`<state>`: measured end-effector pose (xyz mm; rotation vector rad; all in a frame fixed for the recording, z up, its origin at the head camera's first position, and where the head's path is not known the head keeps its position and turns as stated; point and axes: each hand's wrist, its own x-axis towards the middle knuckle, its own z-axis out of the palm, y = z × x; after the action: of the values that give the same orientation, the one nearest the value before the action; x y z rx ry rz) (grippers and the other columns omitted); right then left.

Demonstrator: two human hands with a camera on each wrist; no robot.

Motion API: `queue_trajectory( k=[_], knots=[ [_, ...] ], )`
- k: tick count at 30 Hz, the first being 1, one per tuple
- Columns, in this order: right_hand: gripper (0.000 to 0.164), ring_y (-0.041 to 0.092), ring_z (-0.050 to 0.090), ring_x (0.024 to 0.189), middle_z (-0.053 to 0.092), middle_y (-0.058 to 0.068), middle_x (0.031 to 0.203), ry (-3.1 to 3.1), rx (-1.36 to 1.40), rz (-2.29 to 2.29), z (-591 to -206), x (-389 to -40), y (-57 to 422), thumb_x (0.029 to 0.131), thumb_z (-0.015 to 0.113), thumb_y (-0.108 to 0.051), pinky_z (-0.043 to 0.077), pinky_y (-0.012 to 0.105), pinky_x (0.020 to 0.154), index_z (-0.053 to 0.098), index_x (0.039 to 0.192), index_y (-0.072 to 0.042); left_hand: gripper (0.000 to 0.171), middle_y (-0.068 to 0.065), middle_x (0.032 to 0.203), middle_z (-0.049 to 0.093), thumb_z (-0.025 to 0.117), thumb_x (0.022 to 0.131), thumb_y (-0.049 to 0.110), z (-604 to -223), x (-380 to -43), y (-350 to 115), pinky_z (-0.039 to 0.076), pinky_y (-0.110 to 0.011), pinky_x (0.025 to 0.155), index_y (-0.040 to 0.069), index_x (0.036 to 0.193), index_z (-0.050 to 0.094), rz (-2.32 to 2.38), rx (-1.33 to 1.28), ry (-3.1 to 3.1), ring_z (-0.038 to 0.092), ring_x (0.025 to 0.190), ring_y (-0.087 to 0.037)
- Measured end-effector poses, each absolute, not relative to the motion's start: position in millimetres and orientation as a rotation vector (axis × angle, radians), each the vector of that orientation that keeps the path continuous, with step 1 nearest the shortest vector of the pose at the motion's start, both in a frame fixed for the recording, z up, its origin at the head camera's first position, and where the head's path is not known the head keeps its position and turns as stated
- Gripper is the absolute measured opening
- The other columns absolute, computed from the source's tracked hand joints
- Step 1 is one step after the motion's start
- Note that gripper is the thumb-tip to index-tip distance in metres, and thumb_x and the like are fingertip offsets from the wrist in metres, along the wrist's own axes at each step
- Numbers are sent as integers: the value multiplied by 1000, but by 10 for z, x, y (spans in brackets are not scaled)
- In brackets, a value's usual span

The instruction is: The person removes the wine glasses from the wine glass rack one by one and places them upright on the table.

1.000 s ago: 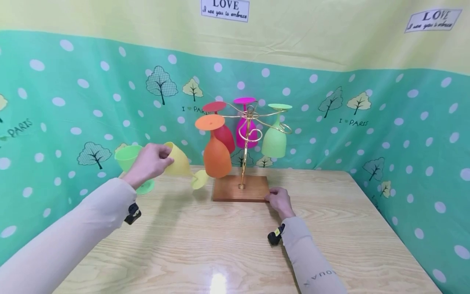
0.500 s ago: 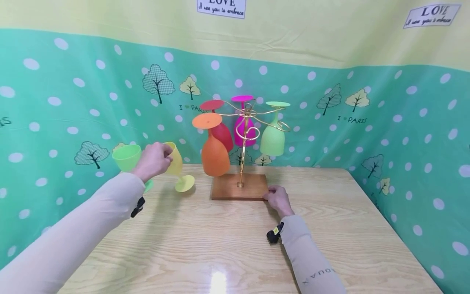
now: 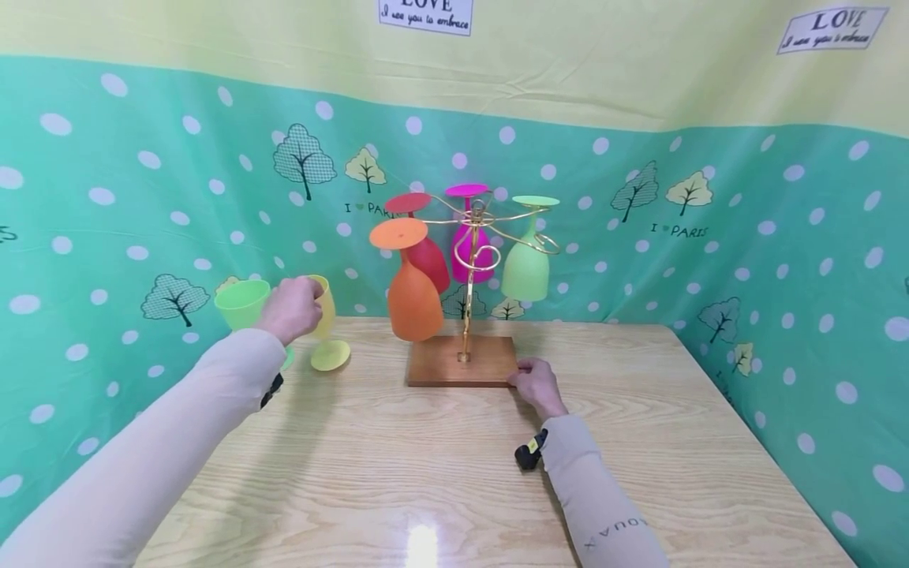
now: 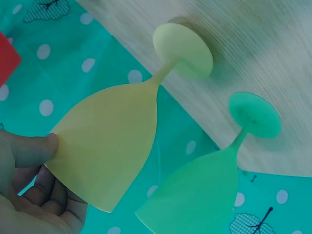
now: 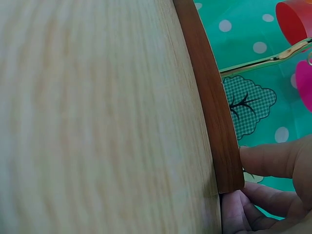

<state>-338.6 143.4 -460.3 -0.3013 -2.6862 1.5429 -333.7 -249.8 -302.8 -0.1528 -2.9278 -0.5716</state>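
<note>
My left hand (image 3: 293, 308) pinches the rim of a yellow goblet (image 4: 109, 141), thumb outside the bowl. The goblet is nearly upright, its foot (image 3: 331, 356) close over the table. Just left of it a green goblet (image 3: 241, 301) stands upright, partly behind the hand. My right hand (image 3: 537, 385) grips the near right corner of the rack's wooden base (image 3: 433, 364), with the thumb on top in the right wrist view. From the rack's gold wire arms hang an orange goblet (image 3: 413, 300), a red goblet (image 3: 430, 260), a magenta goblet (image 3: 463, 260) and a pale green goblet (image 3: 527, 270), all upside down.
The wood-grain table (image 3: 454, 465) ends at a green polka-dot curtain (image 3: 625, 260) behind and along the sides. One gold wire loop (image 3: 477, 256) at the rack's front holds no goblet.
The left hand has carried the yellow goblet left, away from the rack and toward the green one, and its foot has swung down from a steep tilt. The right hand stays on the base.
</note>
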Motion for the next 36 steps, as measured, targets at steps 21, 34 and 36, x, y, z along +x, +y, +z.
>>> queue_trajectory(
  k=[21, 34, 36],
  knots=[
    [42, 28, 57, 96, 61, 19, 109, -2683, -305, 1528, -4585, -3362, 1433, 84, 65, -5, 48, 39, 82, 56, 124, 5, 40, -32, 122, 54, 51, 80, -8, -3181, -3439, -2589, 46, -56, 88, -7, 120, 58, -471, -139, -2945, 55, 104, -46],
    [42, 28, 56, 97, 60, 18, 110, -2699, -310, 1517, -4591, -3381, 1425, 85, 65, -5, 47, 38, 83, 56, 125, 4, 30, -29, 111, 61, 52, 78, -7, -3172, -3443, -2594, 48, -51, 78, -5, 104, 65, -434, -158, -2928, 57, 87, -37],
    [42, 28, 56, 97, 60, 18, 110, -2698, -312, 1519, -4595, -3378, 1426, 85, 65, -6, 47, 38, 82, 56, 125, 4, 24, -28, 106, 62, 54, 80, -4, -3181, -3441, -2588, 48, -51, 77, -6, 101, 65, -417, -163, -2914, 57, 86, -38]
  ],
)
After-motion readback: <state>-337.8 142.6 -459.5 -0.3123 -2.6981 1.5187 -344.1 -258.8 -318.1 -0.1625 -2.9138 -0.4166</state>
